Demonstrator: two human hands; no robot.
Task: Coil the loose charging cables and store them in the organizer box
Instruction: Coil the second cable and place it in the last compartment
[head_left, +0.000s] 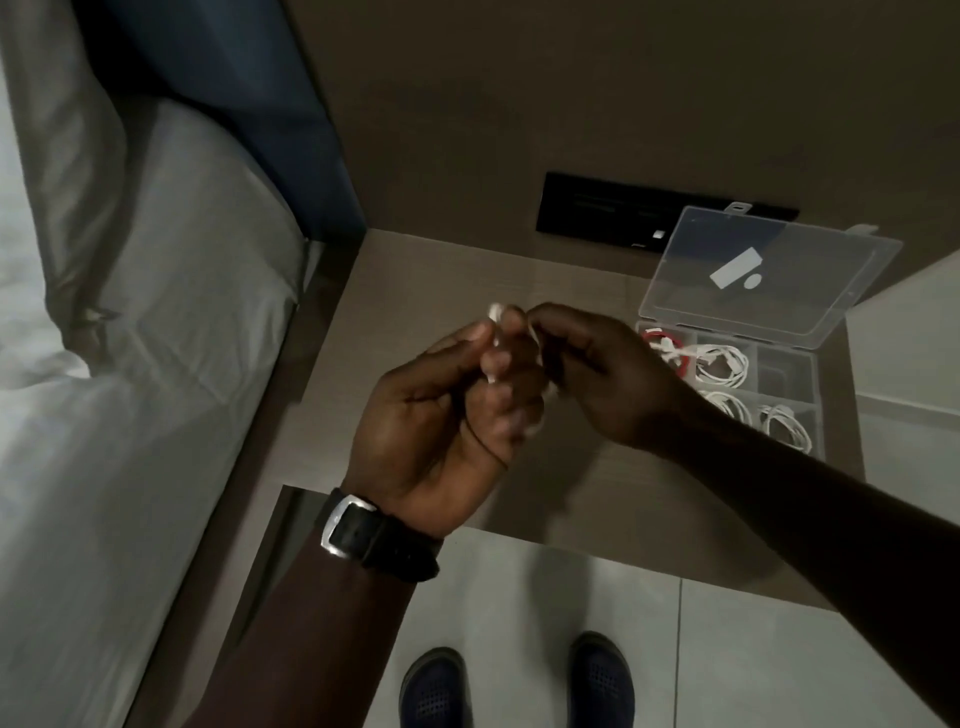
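Both hands meet above the bedside table, closed on one white charging cable. My left hand, with a black watch on the wrist, grips the bundled cable in its fingers. My right hand pinches the cable's upper part next to the left fingertips. Most of the cable is hidden inside the hands. The clear plastic organizer box sits at the table's right side with its lid standing open. A red cable and several coiled white cables lie in its compartments.
The wooden bedside table stands against a beige wall with a black socket panel. A bed with white sheets lies close on the left. My two dark shoes stand on the tiled floor below the table's front edge.
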